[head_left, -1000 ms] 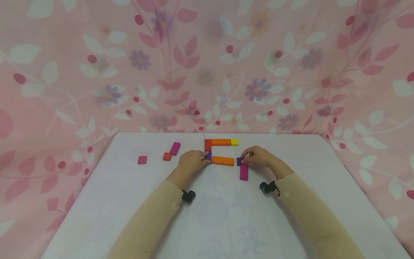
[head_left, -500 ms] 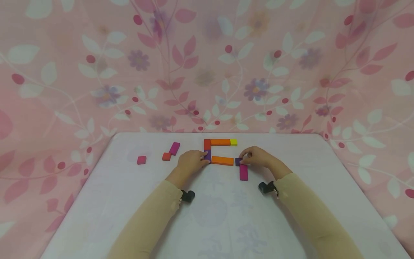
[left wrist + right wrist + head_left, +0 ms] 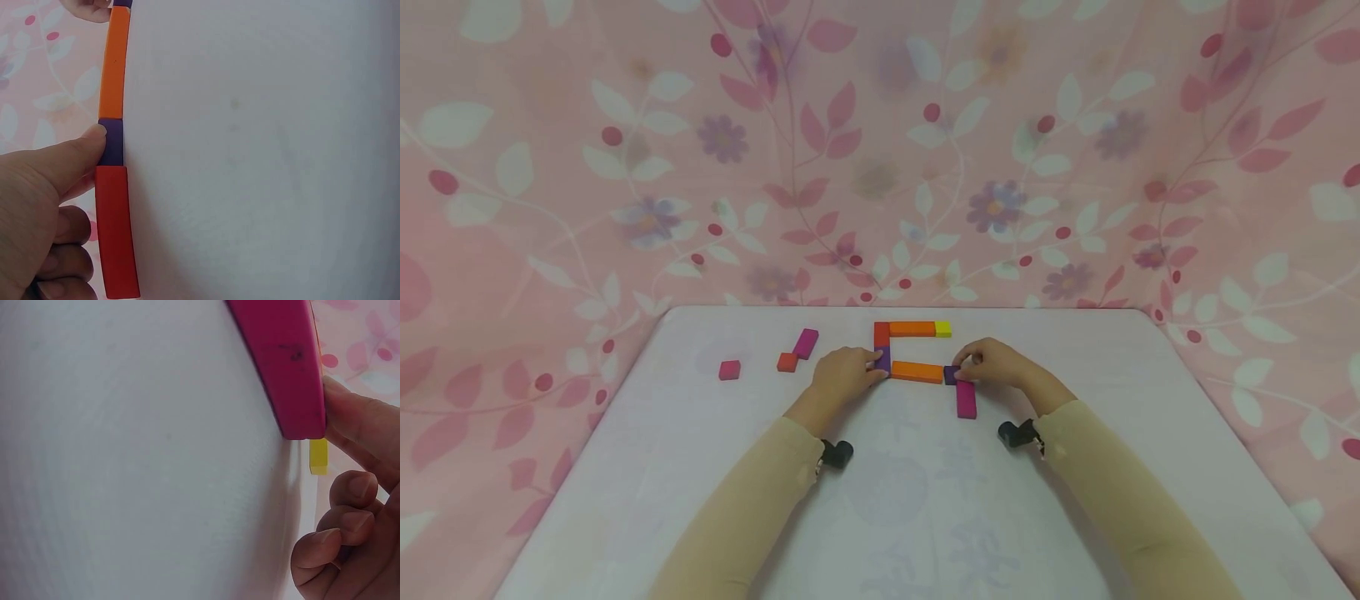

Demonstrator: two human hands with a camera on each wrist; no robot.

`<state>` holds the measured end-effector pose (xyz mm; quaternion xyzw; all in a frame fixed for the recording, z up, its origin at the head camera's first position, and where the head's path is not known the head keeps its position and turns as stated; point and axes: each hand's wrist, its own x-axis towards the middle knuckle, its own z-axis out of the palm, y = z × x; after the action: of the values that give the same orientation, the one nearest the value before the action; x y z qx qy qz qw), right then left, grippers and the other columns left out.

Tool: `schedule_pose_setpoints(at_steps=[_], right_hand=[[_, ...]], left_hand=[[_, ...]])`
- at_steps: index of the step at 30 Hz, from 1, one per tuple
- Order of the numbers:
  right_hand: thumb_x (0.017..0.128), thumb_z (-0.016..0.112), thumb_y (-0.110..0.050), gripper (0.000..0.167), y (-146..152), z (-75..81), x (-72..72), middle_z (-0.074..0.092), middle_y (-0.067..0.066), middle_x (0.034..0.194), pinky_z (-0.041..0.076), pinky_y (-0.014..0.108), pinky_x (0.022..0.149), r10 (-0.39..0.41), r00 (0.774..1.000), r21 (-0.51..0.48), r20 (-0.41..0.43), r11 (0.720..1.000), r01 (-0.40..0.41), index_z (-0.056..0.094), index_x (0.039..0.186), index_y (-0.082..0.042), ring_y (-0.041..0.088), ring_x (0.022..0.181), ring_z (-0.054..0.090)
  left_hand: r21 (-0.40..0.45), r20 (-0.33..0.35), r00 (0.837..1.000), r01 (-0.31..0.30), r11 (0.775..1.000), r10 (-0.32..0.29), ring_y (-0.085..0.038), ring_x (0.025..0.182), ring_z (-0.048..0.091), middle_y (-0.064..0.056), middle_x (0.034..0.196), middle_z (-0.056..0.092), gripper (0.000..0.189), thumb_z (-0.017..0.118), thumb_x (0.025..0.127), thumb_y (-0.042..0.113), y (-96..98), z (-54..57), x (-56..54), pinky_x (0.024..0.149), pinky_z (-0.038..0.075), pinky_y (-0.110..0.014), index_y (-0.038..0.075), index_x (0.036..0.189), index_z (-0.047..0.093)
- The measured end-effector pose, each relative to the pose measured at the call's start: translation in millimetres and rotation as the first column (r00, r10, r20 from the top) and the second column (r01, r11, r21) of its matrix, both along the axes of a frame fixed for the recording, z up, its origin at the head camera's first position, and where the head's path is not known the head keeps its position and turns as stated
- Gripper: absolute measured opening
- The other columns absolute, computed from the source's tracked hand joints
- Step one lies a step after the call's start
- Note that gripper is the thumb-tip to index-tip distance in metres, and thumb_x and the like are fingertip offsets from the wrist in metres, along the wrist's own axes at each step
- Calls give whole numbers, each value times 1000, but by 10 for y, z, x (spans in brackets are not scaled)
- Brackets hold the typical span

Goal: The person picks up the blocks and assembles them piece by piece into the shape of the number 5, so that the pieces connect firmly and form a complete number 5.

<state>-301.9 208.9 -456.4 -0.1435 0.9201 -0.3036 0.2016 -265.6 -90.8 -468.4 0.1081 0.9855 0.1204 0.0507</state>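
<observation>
A purple block (image 3: 882,360) is pinched between thumb and index finger of my left hand (image 3: 844,375). It continues a line below a red block (image 3: 882,334). An orange bar (image 3: 917,372) runs rightward from the purple block's lower end. At the bar's right end, my right hand (image 3: 997,363) pinches a small dark purple block (image 3: 951,375) with thumb and index finger. A magenta block (image 3: 966,400) extends toward me just below that small block. The right wrist view shows the magenta block (image 3: 284,369) large, hiding the dark one, with my right hand's other fingers (image 3: 353,524) curled.
Farther back, another orange bar (image 3: 912,329) joins the red block to a yellow cube (image 3: 943,329). Over on the left lie a magenta block (image 3: 806,343), a red-orange cube (image 3: 787,362) and a pinkish-red cube (image 3: 730,370). A floral curtain (image 3: 880,167) hangs behind the white table (image 3: 880,500).
My right hand has shifted slightly left, bringing the small dark purple block up to the orange bar's end and narrowing the gap. The left hand stays on the purple block.
</observation>
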Motion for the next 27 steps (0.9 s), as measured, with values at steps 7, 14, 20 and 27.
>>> schedule_pose_setpoints(at_steps=[7, 14, 20, 27], right_hand=[[91, 75, -29, 28, -1, -10, -1, 51, 6, 80, 41, 29, 64, 11, 1000, 1, -9, 1000, -11, 73, 116, -15, 22, 77, 49], [90, 76, -26, 27, -17, 5, 18, 49, 6, 77, 40, 30, 64, 7, 1000, -13, -13, 1000, -8, 74, 114, -14, 22, 75, 49], [90, 76, -25, 25, -32, 15, 31, 49, 6, 77, 39, 30, 64, 7, 1000, -10, -23, 1000, -7, 75, 113, -14, 23, 75, 48], [90, 76, -25, 25, -35, 19, 34, 49, 5, 77, 40, 30, 65, 9, 1000, -4, -24, 1000, -9, 74, 113, -14, 22, 75, 48]], left_hand=[[-2, -4, 1000, 8, 1000, -8, -27, 118, 62, -3, 132, 66, 53, 67, 92, 51, 0, -1, 0, 93, 53, -43, 31, 140, 59], [2, 10, 1000, -2, 1000, 2, -27, 119, 61, -3, 133, 66, 53, 68, 92, 51, 1, 23, 13, 94, 52, -43, 32, 140, 59], [3, 6, 1000, -1, 1000, 1, -28, 118, 62, -4, 132, 66, 53, 68, 92, 51, 1, 30, 24, 93, 53, -43, 31, 140, 59], [11, 9, 1000, -3, 1000, 3, -28, 118, 62, -4, 132, 66, 52, 68, 92, 50, 1, 29, 21, 93, 52, -43, 31, 140, 59]])
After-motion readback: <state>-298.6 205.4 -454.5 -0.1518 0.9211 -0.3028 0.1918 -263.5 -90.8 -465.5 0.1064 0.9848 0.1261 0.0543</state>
